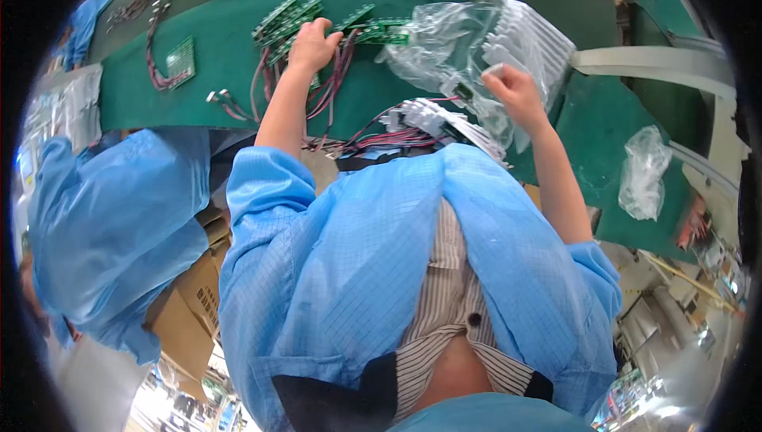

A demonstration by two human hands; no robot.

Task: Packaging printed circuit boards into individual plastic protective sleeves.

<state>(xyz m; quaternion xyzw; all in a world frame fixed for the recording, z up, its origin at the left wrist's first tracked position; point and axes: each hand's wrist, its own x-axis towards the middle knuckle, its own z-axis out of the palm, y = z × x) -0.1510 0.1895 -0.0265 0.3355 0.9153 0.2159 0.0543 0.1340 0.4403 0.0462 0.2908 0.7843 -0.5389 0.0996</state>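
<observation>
My left hand (313,46) is over a pile of green circuit boards (283,21), thumb and fingers slightly apart. Red and grey wires (343,67) hang from the boards toward me. More green boards (382,31) lie in a row to its right. My right hand (516,94) is closed in front of a large clear plastic bag (444,35). A small whitish bit shows at its fingertips, but I cannot tell what it is. Just left of that hand is a small dark part (462,91) on a thin red wire. White stacked strips (528,35) fill the bag's right side.
Near the table's front edge lies a bundle of white connectors (429,117) with red wires. One wired board (181,61) sits farther left on the green mat (222,51). A crumpled clear bag (644,171) is at right. Another person's blue sleeve (127,217) is at left.
</observation>
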